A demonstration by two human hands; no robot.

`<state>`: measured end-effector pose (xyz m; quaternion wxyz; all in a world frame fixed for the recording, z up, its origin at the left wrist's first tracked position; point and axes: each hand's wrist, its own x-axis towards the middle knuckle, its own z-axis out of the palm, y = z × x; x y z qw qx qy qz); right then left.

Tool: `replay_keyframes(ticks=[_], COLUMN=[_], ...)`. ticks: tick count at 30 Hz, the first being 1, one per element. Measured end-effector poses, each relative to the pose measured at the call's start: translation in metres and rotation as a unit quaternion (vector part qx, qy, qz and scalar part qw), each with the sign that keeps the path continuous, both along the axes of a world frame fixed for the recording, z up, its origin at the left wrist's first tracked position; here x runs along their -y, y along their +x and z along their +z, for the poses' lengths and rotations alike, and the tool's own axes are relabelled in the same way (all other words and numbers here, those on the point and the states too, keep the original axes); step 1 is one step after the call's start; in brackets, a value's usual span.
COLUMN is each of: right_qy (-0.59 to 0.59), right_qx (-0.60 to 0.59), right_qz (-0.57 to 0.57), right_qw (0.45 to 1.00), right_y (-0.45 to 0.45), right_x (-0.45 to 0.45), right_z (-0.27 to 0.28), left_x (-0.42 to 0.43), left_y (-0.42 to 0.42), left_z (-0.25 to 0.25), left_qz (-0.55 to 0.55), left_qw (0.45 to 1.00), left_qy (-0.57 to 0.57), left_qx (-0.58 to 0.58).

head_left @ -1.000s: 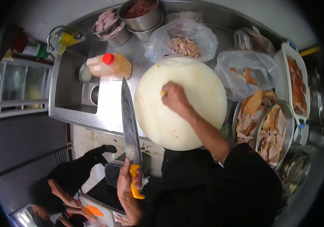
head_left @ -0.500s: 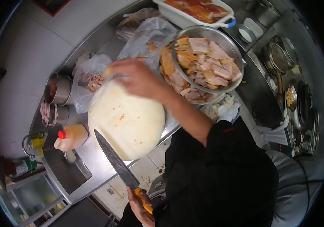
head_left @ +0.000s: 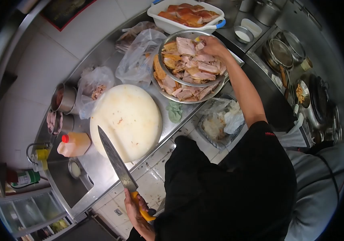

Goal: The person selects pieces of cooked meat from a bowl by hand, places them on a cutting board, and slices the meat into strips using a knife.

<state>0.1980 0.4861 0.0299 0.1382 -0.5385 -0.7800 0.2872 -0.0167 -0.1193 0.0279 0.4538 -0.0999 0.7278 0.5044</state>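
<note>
My left hand (head_left: 136,209) is wrapped around the yellow handle of a large kitchen knife (head_left: 115,158), its broad blade pointing up-left over the edge of a thick, round white chopping block (head_left: 125,120). Small meat scraps dot the block's top. My right hand (head_left: 213,47) reaches into a steel bowl (head_left: 224,80) heaped with cut pieces of cooked meat (head_left: 198,64). Its fingers are curled at a piece near the far rim, and something yellow shows at a fingertip. Under the bowl, a larger pan holds more browned meat (head_left: 162,78).
A white tub (head_left: 158,20) of orange-brown meat stands behind the bowl. Plastic bags (head_left: 141,56), steel pots (head_left: 64,98) and a red-capped jug (head_left: 74,144) surround the block. A sink (head_left: 69,182) lies left; a lined bin (head_left: 222,122) stands below the counter, near a green cloth (head_left: 174,111).
My right hand has moved from above the block's far edge rightward into the meat bowl. My left hand still holds the knife by the block. The camera view has shifted.
</note>
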Motion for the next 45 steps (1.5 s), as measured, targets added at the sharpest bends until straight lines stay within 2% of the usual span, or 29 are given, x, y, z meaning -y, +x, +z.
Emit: replay_keyframes(ticks=[5, 8, 11, 12, 13, 15, 16, 18, 20, 23, 27, 30, 33, 35, 38, 41, 45], right_qy=[0.035, 0.012, 0.032, 0.062, 0.149, 0.315, 0.270, 0.071, 0.130, 0.146, 0.265, 0.208, 0.110, 0.053, 0.138, 0.091, 0.255], right_qx=[0.023, 0.021, 0.096, 0.105, 0.094, 0.069, 0.047, -0.057, 0.032, -0.018, -0.073, -0.142, -0.017, 0.146, 0.135, 0.074, 0.022], right_qz=[0.004, -0.003, -0.005, 0.017, 0.095, 0.247, 0.305, 0.237, 0.264, 0.210, 0.176, 0.188, 0.223, 0.239, 0.300, 0.225, 0.155], right_qw=[0.999, 1.000, 0.995, 0.992, 0.980, 0.914, 0.912, 0.967, 0.955, 0.967, 0.945, 0.949, 0.969, 0.959, 0.934, 0.967, 0.954], right_y=[0.002, 0.013, 0.012, 0.009, 0.004, -0.014, -0.024, -0.035, -0.047, -0.052, -0.056, -0.047, -0.025, -0.011, 0.026, 0.033, 0.045], right_x=[-0.001, -0.035, -0.015, -0.016, -0.012, 0.004, 0.007, 0.003, -0.008, -0.040, -0.054, -0.049, 0.005, 0.058, 0.053, 0.045, 0.027], right_z=[-0.003, -0.017, 0.029, 0.028, 0.025, 0.022, 0.022, 0.017, 0.027, 0.024, 0.025, 0.029, 0.052, 0.076, 0.014, 0.025, 0.034], left_x=[0.016, 0.026, 0.031, 0.033, 0.035, 0.037, 0.036, 0.036, 0.036, 0.039, 0.043, 0.049, 0.050, 0.052, 0.047, 0.040, 0.029], left_y=[0.010, 0.018, 0.024, 0.026, 0.026, 0.025, 0.026, 0.027, 0.027, 0.028, 0.028, 0.028, 0.027, 0.025, 0.022, 0.016, 0.010], left_z=[-0.006, -0.012, -0.015, -0.016, -0.019, -0.023, -0.023, -0.020, -0.016, -0.018, -0.021, -0.025, -0.021, -0.022, -0.018, -0.018, -0.007], left_qz=[0.017, 0.041, 0.062, 0.068, 0.069, 0.071, 0.070, 0.068, 0.070, 0.077, 0.091, 0.101, 0.124, 0.123, 0.113, 0.090, 0.064], left_qw=[1.000, 0.999, 0.998, 0.997, 0.997, 0.997, 0.997, 0.997, 0.997, 0.997, 0.995, 0.994, 0.991, 0.992, 0.993, 0.996, 0.998], left_qy=[-0.002, 0.002, 0.015, 0.019, 0.020, 0.021, 0.021, 0.019, 0.009, 0.005, 0.022, 0.027, 0.007, 0.006, -0.002, 0.004, -0.007], left_qx=[0.005, 0.017, 0.026, 0.030, 0.031, 0.032, 0.028, 0.019, 0.018, 0.019, 0.034, 0.039, 0.046, 0.040, 0.026, 0.018, -0.009])
